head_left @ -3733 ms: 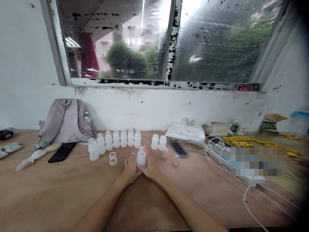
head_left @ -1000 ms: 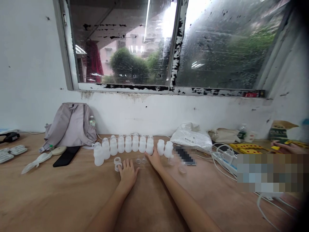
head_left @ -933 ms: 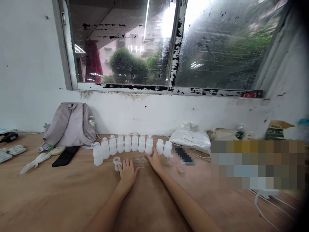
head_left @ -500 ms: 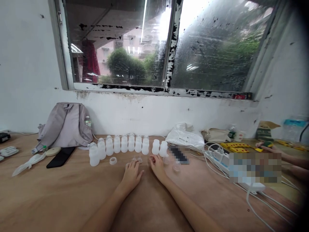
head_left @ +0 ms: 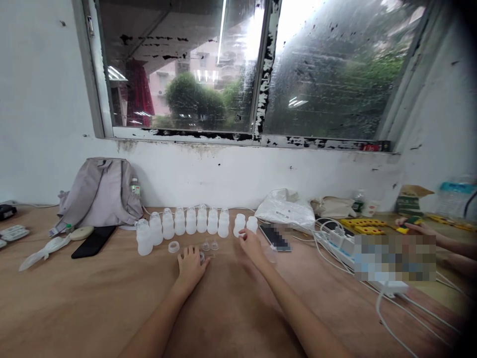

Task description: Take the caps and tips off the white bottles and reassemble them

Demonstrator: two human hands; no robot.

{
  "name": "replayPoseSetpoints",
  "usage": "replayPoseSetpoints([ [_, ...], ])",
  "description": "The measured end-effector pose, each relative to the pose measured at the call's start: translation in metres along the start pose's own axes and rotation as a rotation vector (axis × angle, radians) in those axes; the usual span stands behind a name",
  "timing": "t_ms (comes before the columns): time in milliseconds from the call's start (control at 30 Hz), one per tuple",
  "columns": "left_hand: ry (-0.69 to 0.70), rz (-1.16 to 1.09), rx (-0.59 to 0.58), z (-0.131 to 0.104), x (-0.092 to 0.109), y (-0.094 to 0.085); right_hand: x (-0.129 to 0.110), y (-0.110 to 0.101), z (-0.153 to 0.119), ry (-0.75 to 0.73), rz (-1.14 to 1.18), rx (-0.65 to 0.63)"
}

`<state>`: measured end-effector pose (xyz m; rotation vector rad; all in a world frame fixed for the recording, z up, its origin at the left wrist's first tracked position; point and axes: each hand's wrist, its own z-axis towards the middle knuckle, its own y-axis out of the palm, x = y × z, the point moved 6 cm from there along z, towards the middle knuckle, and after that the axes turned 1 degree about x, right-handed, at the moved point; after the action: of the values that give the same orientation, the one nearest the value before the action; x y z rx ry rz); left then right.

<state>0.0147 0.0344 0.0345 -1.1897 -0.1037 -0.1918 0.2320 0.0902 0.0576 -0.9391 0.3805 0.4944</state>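
My left hand (head_left: 191,266) rests low over the table, thumb and fingers around a clear-white bottle collar ring (head_left: 201,257). Just beyond it stand two clear bottle nipples (head_left: 210,245); another collar ring (head_left: 173,246) lies to its left. My right hand (head_left: 253,247) is raised with its fingers loosely bent and apart, and nothing shows in them. Its fingertips overlap the front of an uncapped white baby bottle (head_left: 239,223); contact is unclear. A second uncapped bottle (head_left: 252,223) stands beside that one. Clear caps (head_left: 270,254) lie partly behind my right wrist.
A curved row of capped baby bottles (head_left: 191,221) stands at the back. Left are a backpack (head_left: 100,194) and a black phone (head_left: 94,242). Right are another phone (head_left: 275,237), a white plastic bag (head_left: 286,209), a power strip (head_left: 380,278) with cables, and another person's hand (head_left: 410,226).
My left hand has shifted left, uncovering the nipples and a collar ring. My right hand has moved right and up toward the uncapped bottles.
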Motion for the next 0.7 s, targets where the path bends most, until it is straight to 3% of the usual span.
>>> replayPoseSetpoints([
  [100,0.004,-0.084,0.011,0.003,-0.004,-0.001,-0.02,0.034,-0.011,-0.091,0.048,-0.173],
  [267,0.151,-0.477,0.055,0.012,-0.002,0.006,-0.039,0.07,-0.023,-0.15,-0.003,-0.2],
  [367,0.178,-0.67,0.118,0.014,0.002,0.006,-0.042,0.065,-0.024,-0.156,0.044,-0.188],
  [533,0.103,-0.865,0.24,0.014,-0.001,-0.006,-0.057,0.049,-0.037,-0.347,0.201,-0.282],
  [600,0.108,-0.879,0.227,0.015,-0.002,-0.004,-0.062,0.049,-0.043,-0.382,0.229,-0.347],
  [700,0.147,-0.855,0.156,0.016,-0.001,0.006,-0.058,0.053,-0.043,-0.306,0.306,-0.405],
])
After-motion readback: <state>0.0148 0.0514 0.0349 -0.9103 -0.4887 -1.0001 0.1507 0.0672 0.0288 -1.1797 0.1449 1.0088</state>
